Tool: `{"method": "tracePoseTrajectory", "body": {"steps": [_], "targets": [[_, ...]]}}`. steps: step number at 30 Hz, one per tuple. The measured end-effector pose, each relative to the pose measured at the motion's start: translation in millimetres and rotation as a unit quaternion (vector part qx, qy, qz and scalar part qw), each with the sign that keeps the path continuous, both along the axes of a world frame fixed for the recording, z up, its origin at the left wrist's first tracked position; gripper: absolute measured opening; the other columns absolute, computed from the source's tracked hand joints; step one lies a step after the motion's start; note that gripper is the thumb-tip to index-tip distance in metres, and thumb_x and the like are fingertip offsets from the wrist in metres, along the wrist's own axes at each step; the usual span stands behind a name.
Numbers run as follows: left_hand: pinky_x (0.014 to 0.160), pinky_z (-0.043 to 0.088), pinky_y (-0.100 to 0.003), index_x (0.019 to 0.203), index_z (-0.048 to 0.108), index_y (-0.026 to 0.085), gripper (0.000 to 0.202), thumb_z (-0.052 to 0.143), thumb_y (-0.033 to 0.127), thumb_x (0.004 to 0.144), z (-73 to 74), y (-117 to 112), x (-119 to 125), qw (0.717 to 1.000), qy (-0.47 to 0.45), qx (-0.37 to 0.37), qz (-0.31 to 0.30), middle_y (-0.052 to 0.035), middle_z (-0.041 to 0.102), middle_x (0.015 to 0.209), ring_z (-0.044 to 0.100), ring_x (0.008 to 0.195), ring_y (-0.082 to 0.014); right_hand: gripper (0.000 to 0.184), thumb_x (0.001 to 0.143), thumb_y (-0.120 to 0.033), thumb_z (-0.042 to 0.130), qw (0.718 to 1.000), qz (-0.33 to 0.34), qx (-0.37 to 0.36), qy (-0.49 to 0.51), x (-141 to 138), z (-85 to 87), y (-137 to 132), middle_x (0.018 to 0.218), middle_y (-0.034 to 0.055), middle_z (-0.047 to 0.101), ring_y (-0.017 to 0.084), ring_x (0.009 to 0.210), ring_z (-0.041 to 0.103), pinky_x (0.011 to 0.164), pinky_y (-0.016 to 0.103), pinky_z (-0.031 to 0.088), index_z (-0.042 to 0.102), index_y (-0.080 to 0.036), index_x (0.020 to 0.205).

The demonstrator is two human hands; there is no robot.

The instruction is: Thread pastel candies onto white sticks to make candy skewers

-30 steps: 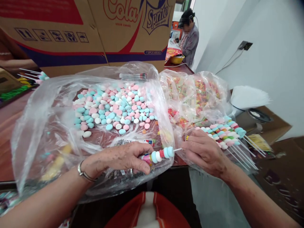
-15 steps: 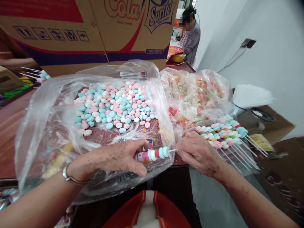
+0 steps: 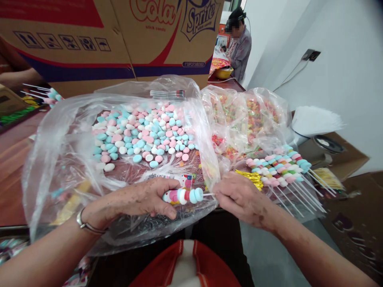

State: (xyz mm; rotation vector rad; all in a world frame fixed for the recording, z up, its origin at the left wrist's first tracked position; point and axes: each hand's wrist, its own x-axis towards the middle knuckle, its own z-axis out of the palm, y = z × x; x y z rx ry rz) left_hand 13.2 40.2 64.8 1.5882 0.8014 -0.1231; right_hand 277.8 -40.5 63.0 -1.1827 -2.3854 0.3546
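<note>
My left hand [image 3: 140,198] is closed round the left end of a candy skewer [image 3: 183,195], a thin stick threaded with pink, white, red and blue candies. My right hand [image 3: 239,197] pinches the bare end of that stick on the right. Both hands sit at the near edge of a wide clear plastic bag [image 3: 60,159] spread with loose pink, blue and white round candies [image 3: 143,133]. Just right of my right hand lies a pile of finished candy skewers [image 3: 284,169] and a bunch of gold twist ties [image 3: 249,177].
A large cardboard box [image 3: 104,40] printed Cola and Sprite stands behind the bag. Bags of mixed coloured candies [image 3: 248,115] sit at the right, with a stack of white sheets [image 3: 314,121] beyond. Another person [image 3: 239,44] works at a far table.
Both hands and the skewer have shifted left and slightly down. The right hand moved off the finished pile, uncovering the gold twist ties.
</note>
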Motion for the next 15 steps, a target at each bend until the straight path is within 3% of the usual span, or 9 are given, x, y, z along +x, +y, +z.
{"method": "tracePoseTrajectory", "body": {"steps": [4, 7, 11, 15], "targets": [[0.044, 0.038, -0.019, 0.094, 0.061, 0.022, 0.030, 0.075, 0.035, 0.071, -0.6, -1, 3, 1.000, 0.014, 0.008, -0.018, 0.0065, 0.053, 0.070, 0.044, 0.052, -0.0108, 0.021, 0.094, -0.012, 0.045, 0.990, 0.019, 0.135, -0.029, -2, 6.6, 5, 0.067, 0.0019, 0.056, 0.017, 0.069, 0.041, 0.068, 0.033, 0.029, 0.063, -0.015, 0.082], [0.041, 0.034, -0.019, 0.087, 0.061, 0.022, 0.027, 0.076, 0.035, 0.070, 1.1, 0, 4, 0.997, 0.040, 0.045, -0.049, 0.0069, 0.053, 0.066, 0.043, 0.047, -0.0101, 0.017, 0.095, -0.014, 0.049, 0.980, 0.036, 0.188, -0.052, 4, 11.3, 8, 0.069, 0.0022, 0.058, 0.018, 0.071, 0.040, 0.069, 0.034, 0.030, 0.065, -0.015, 0.091], [0.043, 0.035, -0.019, 0.092, 0.063, 0.022, 0.030, 0.077, 0.033, 0.068, 0.9, -1, 10, 0.999, 0.005, 0.025, -0.045, 0.0073, 0.054, 0.063, 0.047, 0.048, -0.0112, 0.014, 0.094, -0.015, 0.052, 0.979, 0.073, 0.187, -0.038, -3, 6.4, 6, 0.071, 0.0022, 0.059, 0.017, 0.072, 0.042, 0.071, 0.034, 0.030, 0.063, -0.016, 0.085], [0.044, 0.035, -0.020, 0.100, 0.064, 0.021, 0.039, 0.078, 0.041, 0.069, -5.8, -4, 21, 0.998, -0.006, 0.027, -0.061, 0.0070, 0.055, 0.059, 0.048, 0.047, -0.0122, 0.018, 0.092, -0.014, 0.051, 0.989, 0.075, 0.121, -0.045, -25, -6.2, 4, 0.070, 0.0019, 0.056, 0.017, 0.071, 0.042, 0.070, 0.033, 0.031, 0.060, -0.015, 0.076]]}}
